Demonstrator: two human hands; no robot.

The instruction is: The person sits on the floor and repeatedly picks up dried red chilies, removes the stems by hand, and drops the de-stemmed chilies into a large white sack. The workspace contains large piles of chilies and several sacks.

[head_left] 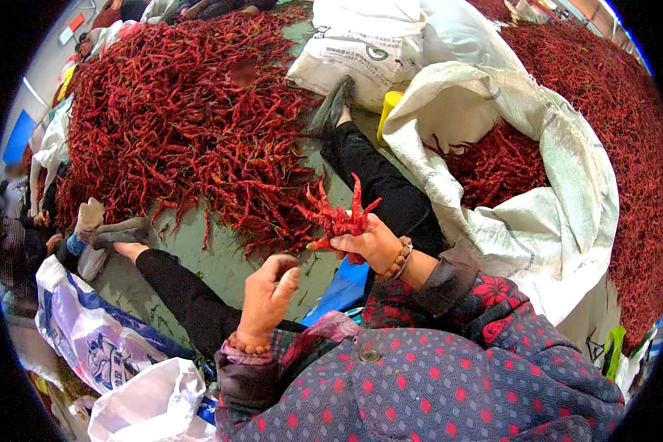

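Note:
A bunch of dried red chili peppers is gripped in my right hand, with the tips fanning out past my fingers and thumb. Lower and to the left, my left hand is closed, thumb up against the curled fingers. Whatever it may hold is hidden. The two hands are apart, both above the near edge of a wide heap of red chilies. On the right, a large white woven sack with its rim rolled down holds loose chilies.
My black-trousered legs stretch along both sides of the heap. A full white sack and a yellow object stand ahead. More chilies spread at far right. Printed bags lie at left, near another person.

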